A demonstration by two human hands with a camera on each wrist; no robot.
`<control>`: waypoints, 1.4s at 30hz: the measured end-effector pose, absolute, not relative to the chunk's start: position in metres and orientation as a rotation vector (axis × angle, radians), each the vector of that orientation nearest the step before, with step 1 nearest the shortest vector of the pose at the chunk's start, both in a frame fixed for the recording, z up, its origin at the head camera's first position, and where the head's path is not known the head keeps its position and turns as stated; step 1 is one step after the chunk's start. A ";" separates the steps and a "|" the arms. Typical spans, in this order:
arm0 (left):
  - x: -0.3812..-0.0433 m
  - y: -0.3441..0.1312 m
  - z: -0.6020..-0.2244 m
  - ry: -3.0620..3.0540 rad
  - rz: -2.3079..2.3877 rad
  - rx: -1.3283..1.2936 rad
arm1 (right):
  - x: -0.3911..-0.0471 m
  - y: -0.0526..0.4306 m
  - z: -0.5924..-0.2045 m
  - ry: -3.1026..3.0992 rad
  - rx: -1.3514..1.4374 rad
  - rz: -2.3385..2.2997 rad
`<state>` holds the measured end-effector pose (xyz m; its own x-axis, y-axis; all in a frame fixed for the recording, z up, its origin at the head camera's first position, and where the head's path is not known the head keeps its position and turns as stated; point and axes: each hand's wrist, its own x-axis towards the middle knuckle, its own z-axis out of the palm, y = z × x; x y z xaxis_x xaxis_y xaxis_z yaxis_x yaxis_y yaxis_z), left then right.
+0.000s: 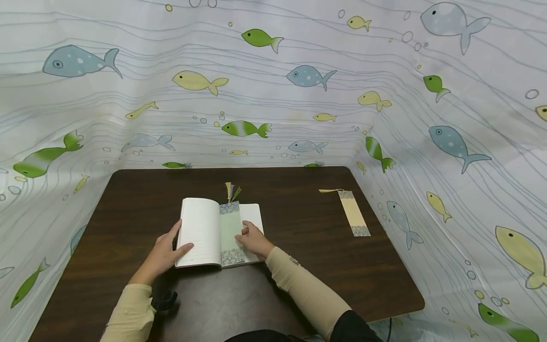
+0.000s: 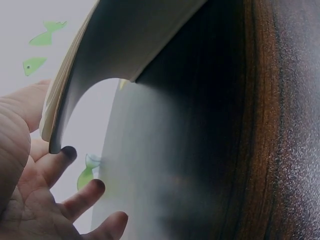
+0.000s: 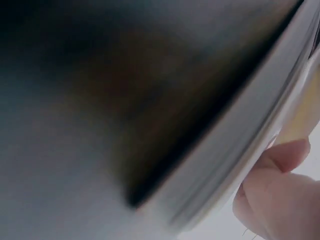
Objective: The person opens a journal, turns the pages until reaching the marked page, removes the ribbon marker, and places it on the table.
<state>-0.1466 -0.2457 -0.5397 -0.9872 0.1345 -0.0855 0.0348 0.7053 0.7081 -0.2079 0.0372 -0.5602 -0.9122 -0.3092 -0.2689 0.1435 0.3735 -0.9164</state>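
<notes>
An open notebook (image 1: 199,230) with a white left page lies near the middle of the table in the head view. My left hand (image 1: 160,254) grips its left side, thumb over the page. In the left wrist view, fingers (image 2: 82,200) spread under the raised dark cover (image 2: 115,40). Along the fold lies a pale green bookmark (image 1: 230,230) with patterned ends, its tassel (image 1: 231,191) sticking out past the top edge. My right hand (image 1: 258,241) pinches the bookmark's right edge, over the right page. The right wrist view shows the thumb and finger beside the page edges (image 3: 240,135).
A cream bookmark (image 1: 354,212) with patterned ends and a yellow tassel lies on the table's right side. The dark wooden table (image 1: 299,280) is bordered by a white curtain (image 1: 265,99) printed with fish. A black band (image 1: 164,301) shows at the left wrist.
</notes>
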 end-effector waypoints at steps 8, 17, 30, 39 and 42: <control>-0.148 -0.251 -0.540 2.770 1.150 0.124 | -0.213 0.020 -0.560 2.361 -0.253 -1.462; -0.147 -0.255 -0.541 2.774 1.127 0.114 | -0.226 0.059 -0.560 2.437 -0.384 -1.322; -0.145 -0.254 -0.543 2.773 1.117 0.118 | -0.285 0.234 -0.559 2.810 -0.239 -0.818; -0.145 -0.250 -0.541 2.751 1.128 0.105 | -0.296 0.314 -0.560 2.965 -0.130 -0.599; -0.146 -0.248 -0.540 2.748 1.136 0.104 | -0.295 0.321 -0.558 2.960 -0.023 -0.575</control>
